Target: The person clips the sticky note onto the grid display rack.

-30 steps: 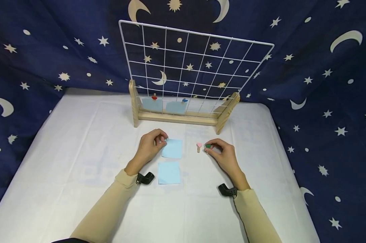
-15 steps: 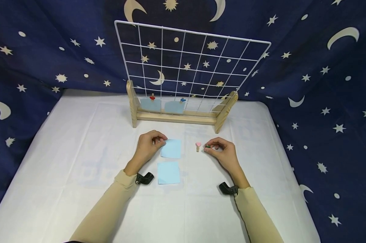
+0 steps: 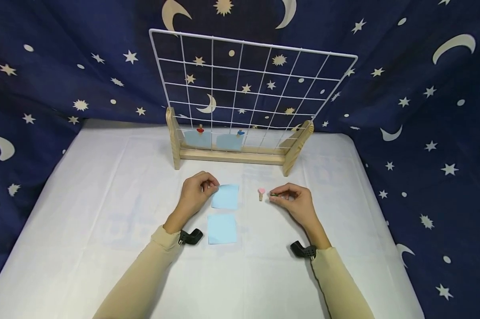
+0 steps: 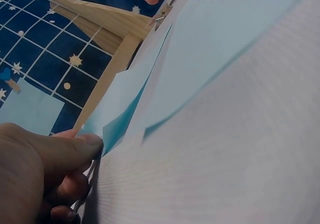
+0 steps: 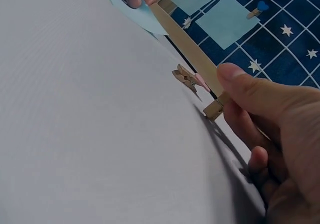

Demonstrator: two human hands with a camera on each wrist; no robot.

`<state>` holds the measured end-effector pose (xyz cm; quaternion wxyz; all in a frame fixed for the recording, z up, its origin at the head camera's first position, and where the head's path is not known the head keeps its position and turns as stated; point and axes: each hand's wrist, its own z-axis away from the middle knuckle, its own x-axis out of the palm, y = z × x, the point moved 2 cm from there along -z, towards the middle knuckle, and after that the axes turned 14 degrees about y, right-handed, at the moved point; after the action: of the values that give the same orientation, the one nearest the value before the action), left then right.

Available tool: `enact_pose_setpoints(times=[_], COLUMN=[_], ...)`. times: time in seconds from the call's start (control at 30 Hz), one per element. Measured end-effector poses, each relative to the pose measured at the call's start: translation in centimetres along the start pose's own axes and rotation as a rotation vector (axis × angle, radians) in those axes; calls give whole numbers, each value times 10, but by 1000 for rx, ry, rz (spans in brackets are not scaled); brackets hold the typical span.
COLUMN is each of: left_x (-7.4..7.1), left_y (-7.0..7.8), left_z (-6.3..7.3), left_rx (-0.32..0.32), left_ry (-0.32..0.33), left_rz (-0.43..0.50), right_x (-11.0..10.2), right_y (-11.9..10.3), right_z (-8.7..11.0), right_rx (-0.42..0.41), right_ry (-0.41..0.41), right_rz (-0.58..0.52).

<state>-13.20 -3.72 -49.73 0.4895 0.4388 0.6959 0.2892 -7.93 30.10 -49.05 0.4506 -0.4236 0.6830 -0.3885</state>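
While white cloth [image 3: 264, 266] spans from the three-o'clock edge of the thin blue note [image 3: 226, 197] to the pink-heart clothespin [image 3: 261, 193], my left hand [image 3: 196, 190] pinches the note's eleven-o'clock corner; beyond the heart, at three o'clock, my right hand [image 3: 298, 201], fingers curled, clamps a small wooden clothespin [image 5: 214, 109].

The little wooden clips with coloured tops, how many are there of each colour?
Red clip: 1, on the wire grid
Blue clip: 1, on the grid too
Pink clip: 1, lying by itself
Green clip: 1, pinched in the right hand, its top mostly hidden
Total: 4
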Motion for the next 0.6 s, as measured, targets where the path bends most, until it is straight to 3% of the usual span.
enact_pose_setpoints(times=[0.23, 0.4, 0.6], left_x=[8, 6, 7], left_y=[3, 4, 11], left_z=[2, 4, -3], left_rx=[-8, -62, -82], left_ry=[10, 39, 59], left_rz=[69, 135, 184], right_x=[-10, -10, -6], right_y=[2, 4, 5], right_z=[4, 5, 0], right_rx=[20, 38, 66], right_ry=[7, -4, 6], right_rz=[-25, -73, -172])
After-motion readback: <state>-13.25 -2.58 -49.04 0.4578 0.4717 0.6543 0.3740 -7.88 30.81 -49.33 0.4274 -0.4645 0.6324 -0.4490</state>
